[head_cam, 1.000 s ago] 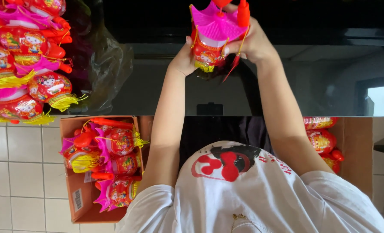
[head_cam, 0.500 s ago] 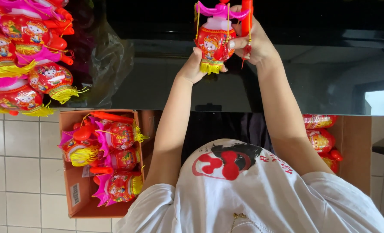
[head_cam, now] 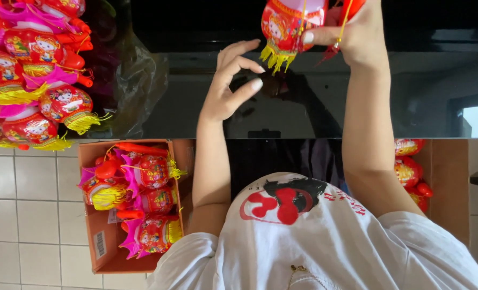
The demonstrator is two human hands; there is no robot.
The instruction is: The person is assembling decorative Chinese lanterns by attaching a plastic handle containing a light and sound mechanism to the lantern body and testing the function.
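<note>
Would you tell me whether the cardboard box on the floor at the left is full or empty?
Full: the open cardboard box is crowded with red lanterns.

the top edge cuts off your right hand (head_cam: 357, 37) and the upper part of the red lantern (head_cam: 287, 21) it holds. your right arm hides most of the cardboard box (head_cam: 443, 182) of lanterns beside it.

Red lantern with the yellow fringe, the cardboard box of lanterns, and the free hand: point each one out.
red lantern (head_cam: 284, 24): head view, on its red body.
cardboard box (head_cam: 96, 244): head view, on its left wall.
left hand (head_cam: 225, 91): head view, on its palm.
</note>
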